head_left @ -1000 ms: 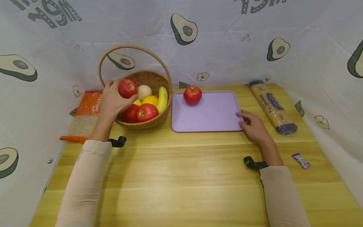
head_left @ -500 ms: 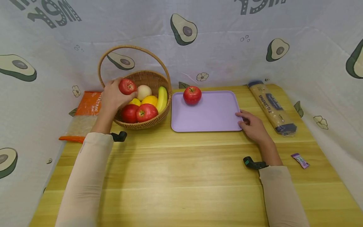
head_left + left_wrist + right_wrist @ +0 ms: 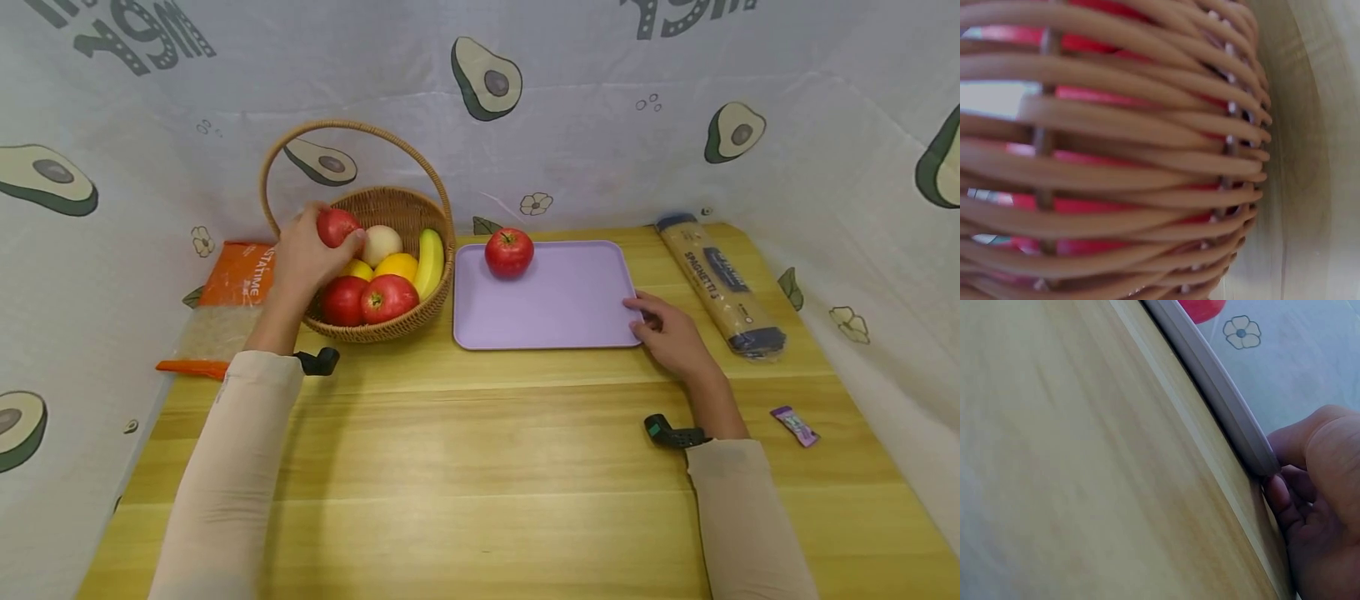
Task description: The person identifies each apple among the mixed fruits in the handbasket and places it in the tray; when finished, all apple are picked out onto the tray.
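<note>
Red apple [image 3: 337, 227] is in my left hand [image 3: 302, 262], at the left side of the wicker basket [image 3: 390, 204], right beside a pale round fruit [image 3: 382, 245]. Thumb's on one side and my fingers are round the other, so yeah, that's a proper grip. Whether it's touching any fruit underneath, I honestly can't tell. Lower down there are two red fruits [image 3: 390, 297] side by side at the front, some yellow fruit [image 3: 396, 266] behind them, and a banana [image 3: 431, 262] up against the right side. My left wrist view is basically all basket weave, with blurry red through the gaps.

My right hand [image 3: 671, 333] is pinching the right edge of a lavender tray [image 3: 562, 308], near its front corner. Another apple [image 3: 509, 252] sits on the tray toward the back left, stem up. Off to the right there's a pack of spaghetti [image 3: 720, 283] lying at an angle, with a little purple packet [image 3: 796, 425] nearer me. An orange-and-clear bag [image 3: 217, 312] lies left of the basket on the wooden table [image 3: 480, 458].
</note>
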{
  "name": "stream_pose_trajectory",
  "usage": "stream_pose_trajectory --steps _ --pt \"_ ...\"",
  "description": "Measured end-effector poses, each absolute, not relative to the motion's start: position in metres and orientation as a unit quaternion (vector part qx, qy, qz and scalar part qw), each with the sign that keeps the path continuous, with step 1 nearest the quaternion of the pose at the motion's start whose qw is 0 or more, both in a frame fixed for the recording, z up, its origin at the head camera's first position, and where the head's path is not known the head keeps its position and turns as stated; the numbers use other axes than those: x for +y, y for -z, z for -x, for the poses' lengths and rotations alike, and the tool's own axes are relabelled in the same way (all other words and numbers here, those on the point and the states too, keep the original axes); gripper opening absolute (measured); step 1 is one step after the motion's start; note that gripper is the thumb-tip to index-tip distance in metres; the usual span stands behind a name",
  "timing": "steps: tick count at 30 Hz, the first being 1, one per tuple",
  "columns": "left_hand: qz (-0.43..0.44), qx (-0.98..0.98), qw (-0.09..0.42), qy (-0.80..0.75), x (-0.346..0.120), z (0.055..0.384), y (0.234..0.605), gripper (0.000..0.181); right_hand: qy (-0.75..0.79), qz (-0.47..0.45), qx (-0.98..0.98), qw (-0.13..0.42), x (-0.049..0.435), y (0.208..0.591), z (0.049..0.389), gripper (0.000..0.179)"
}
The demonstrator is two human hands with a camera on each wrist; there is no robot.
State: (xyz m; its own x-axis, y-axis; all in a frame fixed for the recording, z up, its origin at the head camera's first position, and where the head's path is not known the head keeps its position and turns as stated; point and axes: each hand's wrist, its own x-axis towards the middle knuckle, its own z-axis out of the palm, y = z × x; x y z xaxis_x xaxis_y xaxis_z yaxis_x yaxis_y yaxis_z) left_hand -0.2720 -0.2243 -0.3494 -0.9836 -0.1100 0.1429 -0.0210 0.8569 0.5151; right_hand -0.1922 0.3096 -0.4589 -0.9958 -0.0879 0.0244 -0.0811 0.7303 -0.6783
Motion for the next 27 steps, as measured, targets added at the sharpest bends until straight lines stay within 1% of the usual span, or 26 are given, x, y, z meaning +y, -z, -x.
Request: stream_pose_trajectory --steps 7,9,11,17,20,23,27 --pt "-0.052 -0.946 0.141 0.289 -0.220 0.271 0.352 0.055 0.362 0.048 0.931 0.003 0.311 0.459 0.192 0.042" --pt "-0.057 -0.943 0.152 0.292 -0.220 0.270 0.353 0.052 0.362 0.047 0.931 0.004 0.311 0.459 0.192 0.042" --pt "-0.057 -0.942 0.157 0.290 -0.219 0.270 0.353 0.054 0.363 0.044 0.931 0.008 0.311 0.459 0.192 0.042" --pt "-0.040 -0.952 0.144 0.267 -0.219 0.269 0.351 0.067 0.364 0.040 0.931 0.012 0.309 0.457 0.192 0.042" --pt "-0.039 -0.954 0.133 0.265 -0.219 0.267 0.350 0.068 0.365 0.041 0.930 0.012 0.309 0.456 0.192 0.042" --pt "-0.043 -0.951 0.127 0.280 -0.219 0.264 0.350 0.066 0.365 0.043 0.930 0.012 0.309 0.456 0.192 0.042" --pt "-0.050 -0.943 0.105 0.311 -0.216 0.261 0.349 0.064 0.364 0.041 0.931 0.011 0.309 0.457 0.192 0.042"
